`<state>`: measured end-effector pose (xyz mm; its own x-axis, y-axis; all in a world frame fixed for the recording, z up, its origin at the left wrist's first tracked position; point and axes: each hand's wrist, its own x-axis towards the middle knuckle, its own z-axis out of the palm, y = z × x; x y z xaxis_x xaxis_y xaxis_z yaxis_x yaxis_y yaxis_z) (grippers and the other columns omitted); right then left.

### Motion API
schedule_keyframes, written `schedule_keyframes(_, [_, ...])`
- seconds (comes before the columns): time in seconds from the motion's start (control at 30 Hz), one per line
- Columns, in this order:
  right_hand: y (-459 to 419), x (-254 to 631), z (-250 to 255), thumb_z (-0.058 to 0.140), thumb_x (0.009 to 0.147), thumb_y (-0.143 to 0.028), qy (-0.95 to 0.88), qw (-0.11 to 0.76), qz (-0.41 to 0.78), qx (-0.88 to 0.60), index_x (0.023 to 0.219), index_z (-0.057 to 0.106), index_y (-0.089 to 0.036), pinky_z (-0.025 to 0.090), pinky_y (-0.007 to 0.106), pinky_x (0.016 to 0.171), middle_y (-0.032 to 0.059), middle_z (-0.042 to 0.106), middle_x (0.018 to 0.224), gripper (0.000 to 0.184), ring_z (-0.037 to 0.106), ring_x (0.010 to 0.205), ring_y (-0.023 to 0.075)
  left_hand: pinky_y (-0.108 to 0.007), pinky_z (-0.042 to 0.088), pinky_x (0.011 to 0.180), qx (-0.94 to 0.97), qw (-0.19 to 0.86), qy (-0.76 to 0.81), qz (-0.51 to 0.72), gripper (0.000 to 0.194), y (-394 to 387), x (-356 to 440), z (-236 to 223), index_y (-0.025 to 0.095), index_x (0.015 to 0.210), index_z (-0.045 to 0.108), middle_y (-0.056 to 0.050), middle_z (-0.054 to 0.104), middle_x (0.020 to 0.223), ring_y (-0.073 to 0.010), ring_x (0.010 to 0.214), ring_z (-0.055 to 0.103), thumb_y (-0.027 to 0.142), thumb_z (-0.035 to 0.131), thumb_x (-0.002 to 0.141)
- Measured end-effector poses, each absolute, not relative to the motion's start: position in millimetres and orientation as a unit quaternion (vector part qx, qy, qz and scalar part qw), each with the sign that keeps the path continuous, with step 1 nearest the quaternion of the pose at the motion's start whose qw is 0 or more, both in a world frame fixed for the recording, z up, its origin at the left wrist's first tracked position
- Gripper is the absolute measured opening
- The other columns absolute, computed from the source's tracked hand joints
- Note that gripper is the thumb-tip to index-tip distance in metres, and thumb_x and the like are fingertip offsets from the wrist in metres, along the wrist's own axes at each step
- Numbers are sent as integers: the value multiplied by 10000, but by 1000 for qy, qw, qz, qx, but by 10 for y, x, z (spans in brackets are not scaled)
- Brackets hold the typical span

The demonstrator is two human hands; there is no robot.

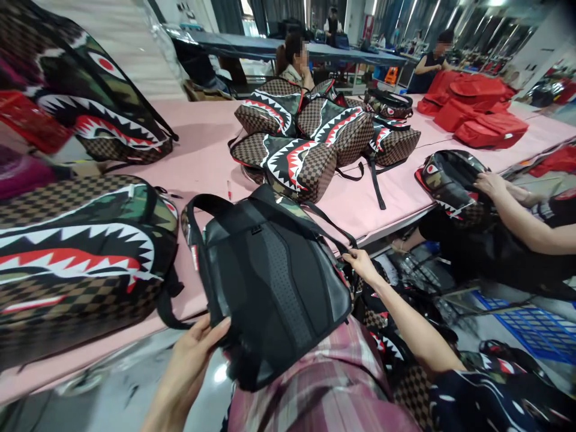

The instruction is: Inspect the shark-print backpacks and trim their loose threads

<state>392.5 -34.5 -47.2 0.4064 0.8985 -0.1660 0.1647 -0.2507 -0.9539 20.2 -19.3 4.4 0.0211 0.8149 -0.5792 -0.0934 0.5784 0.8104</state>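
A backpack [270, 282] leans over the table edge onto my lap, its black padded back panel facing up. My left hand [198, 342] grips the strap at its lower left side, thumb on top and fingers tucked behind. On the other side, my right hand [362, 264] pinches the right shoulder strap, with its arm stretched out from the right. The strap on the left loops up beside the panel. Close by on the left lies a large checkered backpack [90, 258] with a shark-mouth print.
Several shark-print backpacks [306, 132] are heaped on the pink table [198, 126]. Red bags [477, 102] lie farther right. A co-worker's hand [492, 183] holds another bag at the right. More bags fill the floor beside a blue crate [526, 330]. Another backpack [103, 96] stands at the upper left.
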Motion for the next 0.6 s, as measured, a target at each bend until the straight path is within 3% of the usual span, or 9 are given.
schedule_keyframes(0.1, [-261,3849,-439,535,767,-432,-359,514,444,-640,788,672,-126,509,295,567,86,692,668,336,642,609,193,-156,488,641,293,628,624,361,399,-164,152,79,178,779,642,-5,695,767,-140,793,616,318,815,448])
schedule_keyframes(0.27, [-234,3813,-326,600,746,-315,-196,585,614,-493,815,660,-131,529,277,544,87,712,732,206,654,618,180,-192,505,633,293,604,623,402,225,-110,35,236,185,644,602,18,648,638,-160,747,616,286,756,514])
schedule_keyframes(0.47, [-158,3781,-253,576,784,-322,-143,590,643,-467,802,648,-128,517,255,489,78,711,729,208,630,546,152,-170,493,584,315,535,613,488,71,239,115,681,215,641,585,62,599,555,-106,614,563,174,642,649])
schedule_keyframes(0.6, [12,3702,-208,583,771,-334,-193,589,638,-457,828,658,-126,413,196,347,77,715,760,228,440,340,61,-180,462,573,370,502,565,540,127,635,190,806,218,648,545,87,601,573,-106,636,554,238,665,687])
